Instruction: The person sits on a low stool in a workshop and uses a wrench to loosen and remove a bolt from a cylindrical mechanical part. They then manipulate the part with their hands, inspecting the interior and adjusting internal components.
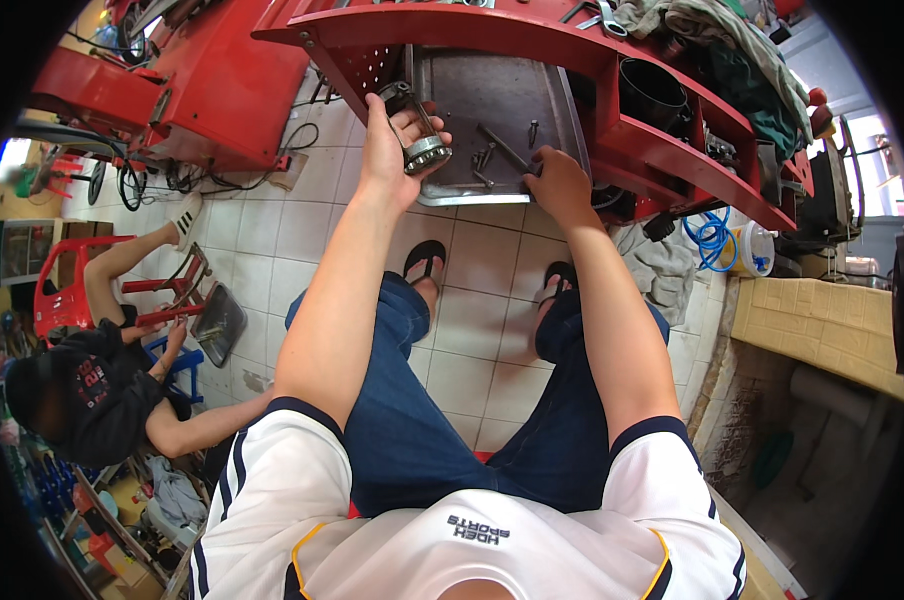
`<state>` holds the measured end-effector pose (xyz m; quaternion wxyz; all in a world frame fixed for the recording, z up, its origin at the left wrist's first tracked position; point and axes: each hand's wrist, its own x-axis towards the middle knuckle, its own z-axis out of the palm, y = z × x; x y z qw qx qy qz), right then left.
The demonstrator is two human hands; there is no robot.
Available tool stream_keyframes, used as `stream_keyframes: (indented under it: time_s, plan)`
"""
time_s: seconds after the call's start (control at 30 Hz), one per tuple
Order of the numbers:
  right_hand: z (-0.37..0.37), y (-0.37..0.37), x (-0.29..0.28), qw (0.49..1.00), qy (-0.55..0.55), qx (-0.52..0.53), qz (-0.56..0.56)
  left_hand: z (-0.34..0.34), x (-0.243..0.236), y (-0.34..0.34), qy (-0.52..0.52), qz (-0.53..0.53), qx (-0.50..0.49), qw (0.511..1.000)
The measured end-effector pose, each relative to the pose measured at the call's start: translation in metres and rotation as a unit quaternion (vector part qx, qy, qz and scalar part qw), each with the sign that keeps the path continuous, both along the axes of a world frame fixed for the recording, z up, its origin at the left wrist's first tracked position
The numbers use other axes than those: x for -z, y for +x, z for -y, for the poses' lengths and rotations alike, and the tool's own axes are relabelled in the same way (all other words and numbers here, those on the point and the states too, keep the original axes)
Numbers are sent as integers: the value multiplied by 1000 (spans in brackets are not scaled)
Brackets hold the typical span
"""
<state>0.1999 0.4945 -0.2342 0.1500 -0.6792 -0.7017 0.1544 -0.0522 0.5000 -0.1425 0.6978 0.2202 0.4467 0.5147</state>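
In my left hand, fingers curled around it, is a greasy metal part with a toothed ring at its near end and an open, cage-like body. It is held just past the left edge of a metal tray. My right hand is over the tray's near right corner, fingers closed on the end of a slim dark metal rod. The rod slants toward the far left, low over the tray. Several bolts lie beside it, and another bolt rests farther right.
A red metal workbench arches over the tray, with a black round container, wrenches and rags on it. On the left are a red machine and a seated person. A blue hose hangs by a white bucket.
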Motion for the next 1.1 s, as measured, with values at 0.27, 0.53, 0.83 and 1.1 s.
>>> stream_keyframes:
  time_s: [0.27,0.53,0.83,1.1]
  plan:
    - [-2,3,13,998,24,-9,55,-3,10,-5,-113,167,-64,977]
    - [-7,4,-2,996,-87,13,-28,-5,18,-7,-140,221,-77,962]
    - [34,-20,-60,933,-86,25,-347,-6,29,-22,-128,312,-151,929]
    - [116,-31,-93,966,114,-105,-209,-15,27,-25,-141,325,-205,912]
